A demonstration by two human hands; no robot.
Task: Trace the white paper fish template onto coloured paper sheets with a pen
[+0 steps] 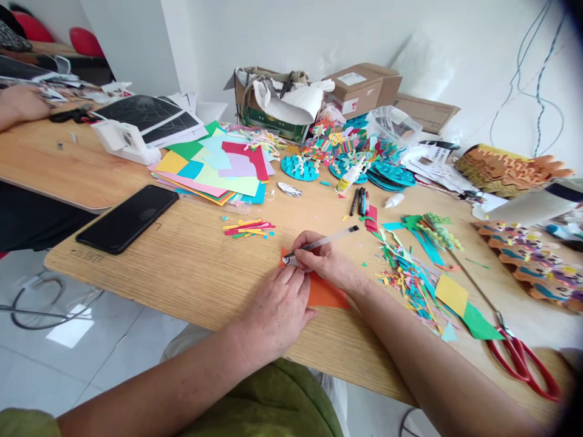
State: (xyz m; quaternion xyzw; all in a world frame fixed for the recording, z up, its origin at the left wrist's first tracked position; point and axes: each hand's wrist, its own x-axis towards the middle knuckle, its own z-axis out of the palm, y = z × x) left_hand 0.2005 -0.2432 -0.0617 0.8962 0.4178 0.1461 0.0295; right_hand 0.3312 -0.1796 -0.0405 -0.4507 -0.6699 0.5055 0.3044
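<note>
My right hand (324, 261) is closed round a clear pen (328, 239), its tip touching a small grey-white cut-out (289, 260). The cut-out lies on an orange sheet of paper (324, 292) on the wooden table (191, 267). My left hand (277, 309) lies on the orange paper with its fingers stretched flat, the fingertips pressing the cut-out next to the pen tip. The two hands touch each other above the paper.
A black phone (128, 218) lies at the left, a stack of coloured paper (218, 170) behind it. Loose paper strips (248, 229), scraps (410, 273), red scissors (523, 358), markers (359, 200), a glue bottle (350, 177) and cardboard boxes (359, 88) surround me. Another person's hand (20, 104) rests at far left.
</note>
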